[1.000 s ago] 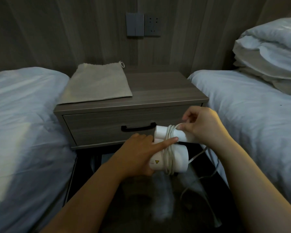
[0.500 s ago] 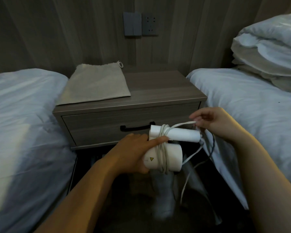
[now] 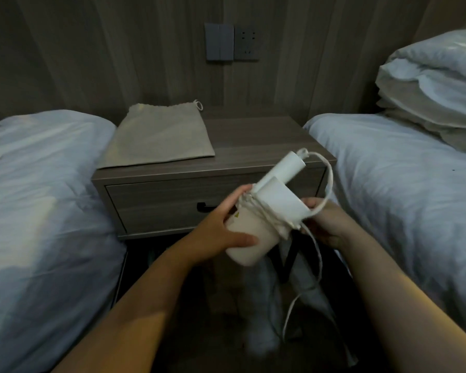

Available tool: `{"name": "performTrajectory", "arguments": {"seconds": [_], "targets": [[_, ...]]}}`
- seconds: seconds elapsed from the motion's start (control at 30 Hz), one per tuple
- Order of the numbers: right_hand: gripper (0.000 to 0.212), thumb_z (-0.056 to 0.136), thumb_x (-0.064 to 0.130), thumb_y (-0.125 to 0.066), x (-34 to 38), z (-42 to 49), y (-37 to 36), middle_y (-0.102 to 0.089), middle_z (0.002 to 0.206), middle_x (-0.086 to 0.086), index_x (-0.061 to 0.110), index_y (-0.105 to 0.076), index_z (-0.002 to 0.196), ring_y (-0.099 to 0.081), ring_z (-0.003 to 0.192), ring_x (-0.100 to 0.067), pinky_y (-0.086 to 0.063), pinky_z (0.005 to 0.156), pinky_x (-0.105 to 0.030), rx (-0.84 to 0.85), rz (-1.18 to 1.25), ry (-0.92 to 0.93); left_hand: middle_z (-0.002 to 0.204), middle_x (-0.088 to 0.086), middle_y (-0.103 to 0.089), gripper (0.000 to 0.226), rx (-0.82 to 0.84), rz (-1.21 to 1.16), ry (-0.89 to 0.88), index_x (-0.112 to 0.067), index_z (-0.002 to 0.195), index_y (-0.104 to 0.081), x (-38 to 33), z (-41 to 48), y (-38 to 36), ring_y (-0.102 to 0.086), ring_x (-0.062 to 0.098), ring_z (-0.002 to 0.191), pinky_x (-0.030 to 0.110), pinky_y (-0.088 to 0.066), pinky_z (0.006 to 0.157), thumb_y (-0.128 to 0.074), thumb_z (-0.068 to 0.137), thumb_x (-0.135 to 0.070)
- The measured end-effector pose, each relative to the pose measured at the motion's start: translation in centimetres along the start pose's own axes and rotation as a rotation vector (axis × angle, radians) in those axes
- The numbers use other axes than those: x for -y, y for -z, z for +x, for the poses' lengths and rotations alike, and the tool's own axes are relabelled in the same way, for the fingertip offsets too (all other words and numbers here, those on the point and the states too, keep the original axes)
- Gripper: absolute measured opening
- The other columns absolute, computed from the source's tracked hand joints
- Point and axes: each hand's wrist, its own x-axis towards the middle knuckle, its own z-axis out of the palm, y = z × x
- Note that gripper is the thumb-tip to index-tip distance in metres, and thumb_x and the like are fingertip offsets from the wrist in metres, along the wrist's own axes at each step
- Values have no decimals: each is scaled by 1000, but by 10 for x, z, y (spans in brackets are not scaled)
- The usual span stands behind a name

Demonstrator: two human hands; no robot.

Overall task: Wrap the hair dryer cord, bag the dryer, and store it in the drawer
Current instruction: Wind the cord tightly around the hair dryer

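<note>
Our left hand [image 3: 221, 232] clasps the hair dryer [image 3: 264, 219]; our right hand [image 3: 326, 222] pinches its cord [image 3: 327, 181]. Beyond: closed drawer [image 3: 159, 205], bag [image 3: 159, 135] above it. Beds flank closely.

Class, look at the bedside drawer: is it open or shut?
Shut. The drawer front sits flush in the nightstand, with no gap showing; its dark handle is untouched.
</note>
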Motion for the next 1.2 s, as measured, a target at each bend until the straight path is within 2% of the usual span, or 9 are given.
{"name": "performTrajectory", "arguments": {"seconds": [0.13, 0.3, 0.4, 0.47, 0.6, 0.83, 0.93, 1.07, 1.2], "targets": [[21, 90, -7, -44, 4, -1, -18, -63, 60, -8, 1, -63, 83, -50, 39, -9, -38, 36, -17, 59, -18, -33, 127, -9, -54, 89, -186, -200, 22, -44, 125, -39, -4, 1, 3, -61, 11, 104, 25, -54, 77, -76, 46, -25], [28, 93, 20, -40, 19, -12, -25, -58, 80, -10, 4, -62, 103, -44, 51, -11, -34, 42, -21, 162, 84, -148, 115, -13, -54, 88, -354, -268, 8, -37, 136, -34, -9, 4, 8, -59, 0, 91, 13, -52, 64, -75, 65, -7], [57, 77, 57, -47, 27, -19, -29, -58, 75, -3, 7, -59, 100, -43, 52, -10, -34, 42, -20, 246, 87, -182, 124, -11, -50, 93, -388, -87, 7, -37, 140, -30, -7, 4, 3, -56, -3, 99, 12, -50, 77, -78, 67, -6], [62, 69, 66, -52, 28, -23, -33, -54, 71, -2, 10, -57, 95, -41, 52, -9, -32, 43, -20, 218, -2, -148, 130, -13, -47, 103, -362, 85, 23, -44, 141, -25, -6, 3, -1, -54, 5, 110, 20, -48, 89, -84, 60, -19], [49, 70, 53, -58, 21, -29, -41, -44, 66, -4, 7, -55, 88, -38, 52, -10, -28, 44, -21, 117, -57, -74, 134, -17, -42, 108, -348, 198, 35, -48, 144, -15, -6, 0, -6, -49, 6, 114, 10, -42, 81, -82, 64, -22], [30, 74, 42, -66, 14, -28, -40, -50, 70, -2, 13, -68, 83, -43, 59, -11, -34, 51, -24, 230, 103, -65, 132, -8, -48, 99, -432, 110, 51, -47, 140, -24, -3, 4, -4, -53, 14, 114, 34, -48, 96, -81, 65, -15], [37, 50, 30, -90, 12, -25, -39, -56, 69, -2, 12, -69, 74, -50, 56, -12, -40, 50, -22, 338, 292, -160, 131, -12, -46, 105, -399, 159, 36, -50, 140, -20, -2, 2, -3, -53, 11, 114, 32, -48, 96, -82, 64, -13], [44, 33, 18, -92, 6, -24, -40, -57, 66, -5, 9, -68, 69, -52, 56, -14, -43, 49, -24, 327, 362, -222, 137, -12, -43, 107, -364, 200, 36, -48, 142, -17, 1, 2, -3, -52, 10, 114, 25, -48, 91, -83, 64, -16], [13, 60, 21, -75, 16, -27, -42, -60, 63, 0, 15, -70, 71, -48, 52, -10, -38, 48, -20, 215, 202, -133, 139, -8, -46, 103, -388, 148, 45, -44, 143, -22, 4, 5, -5, -54, 12, 117, 34, -48, 98, -82, 64, -15]]}}
